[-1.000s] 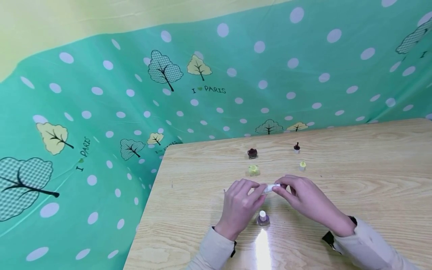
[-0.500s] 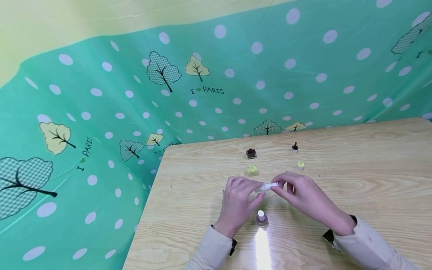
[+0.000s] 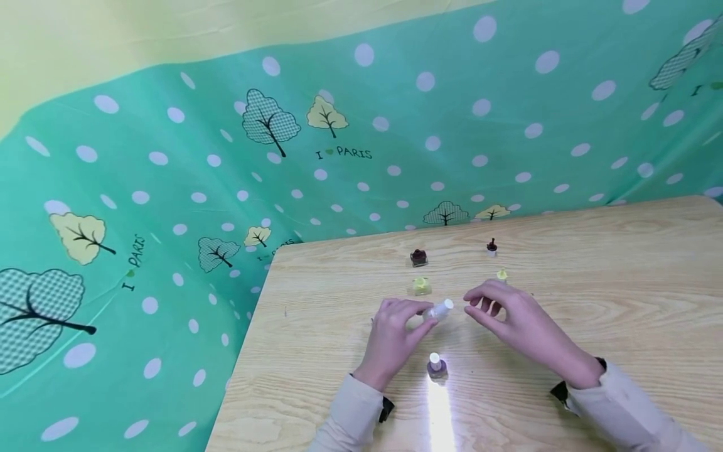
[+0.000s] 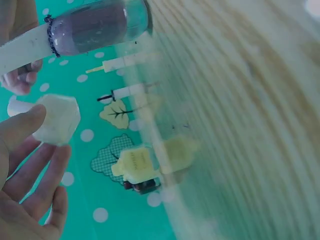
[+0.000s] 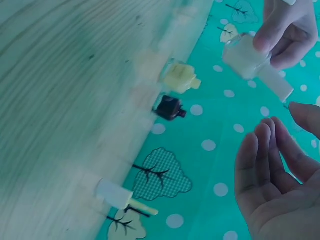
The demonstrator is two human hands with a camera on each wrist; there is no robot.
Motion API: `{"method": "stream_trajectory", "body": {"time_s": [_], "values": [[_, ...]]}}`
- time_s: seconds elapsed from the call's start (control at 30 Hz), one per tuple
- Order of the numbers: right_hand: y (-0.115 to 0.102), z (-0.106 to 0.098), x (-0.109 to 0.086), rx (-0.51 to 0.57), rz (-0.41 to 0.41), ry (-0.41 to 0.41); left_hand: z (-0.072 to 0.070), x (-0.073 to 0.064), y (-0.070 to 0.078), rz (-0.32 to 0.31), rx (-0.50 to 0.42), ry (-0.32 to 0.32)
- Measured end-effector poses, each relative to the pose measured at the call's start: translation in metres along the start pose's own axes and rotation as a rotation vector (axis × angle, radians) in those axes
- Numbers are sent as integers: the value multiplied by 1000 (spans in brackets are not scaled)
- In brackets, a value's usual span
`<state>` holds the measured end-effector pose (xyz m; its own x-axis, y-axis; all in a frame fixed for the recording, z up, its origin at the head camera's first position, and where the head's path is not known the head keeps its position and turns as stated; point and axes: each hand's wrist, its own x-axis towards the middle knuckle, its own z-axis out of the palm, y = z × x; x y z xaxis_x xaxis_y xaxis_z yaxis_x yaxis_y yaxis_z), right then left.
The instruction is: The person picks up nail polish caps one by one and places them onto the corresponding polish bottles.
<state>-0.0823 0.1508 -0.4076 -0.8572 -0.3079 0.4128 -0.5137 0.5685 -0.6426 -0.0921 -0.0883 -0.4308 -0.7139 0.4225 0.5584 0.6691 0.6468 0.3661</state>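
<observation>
Thumb and fingers of my left hand [image 3: 390, 336] pinch a nail polish bottle [image 4: 60, 120] of whitish polish, held above the table and tilted. Its white cap [image 3: 447, 304] is on and points toward my right hand [image 3: 516, 323]. That hand hovers just right of the cap, fingers loosely bent and holding nothing, as the right wrist view also shows. Below and between the hands, a capped bottle of purple polish [image 3: 437, 368] stands upright on the table.
Farther back stand an uncapped yellow polish bottle [image 3: 421, 287] and an uncapped dark one [image 3: 418, 258]. To their right, a cap with a dark brush [image 3: 492, 248] and one with a yellow brush [image 3: 502, 275] stand brush up. A green patterned cloth [image 3: 339, 188] hangs behind the table.
My right hand has let go of the white cap and drawn slightly right. The bottle in my left hand now tilts with its cap end higher.
</observation>
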Motion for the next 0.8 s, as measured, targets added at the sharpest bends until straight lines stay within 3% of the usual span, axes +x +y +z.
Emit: {"method": "stream_trajectory", "body": {"time_s": [0.17,0.47,0.8], "values": [[11,-3,-2,-32,46,-37,1,-2,-2,-51,-53,-81],[26,-6,-6,-50,86,-45,3,-3,-4,-132,-33,-188],[37,-20,-11,-52,121,-54,6,-1,-5,-214,-33,-220]]}}
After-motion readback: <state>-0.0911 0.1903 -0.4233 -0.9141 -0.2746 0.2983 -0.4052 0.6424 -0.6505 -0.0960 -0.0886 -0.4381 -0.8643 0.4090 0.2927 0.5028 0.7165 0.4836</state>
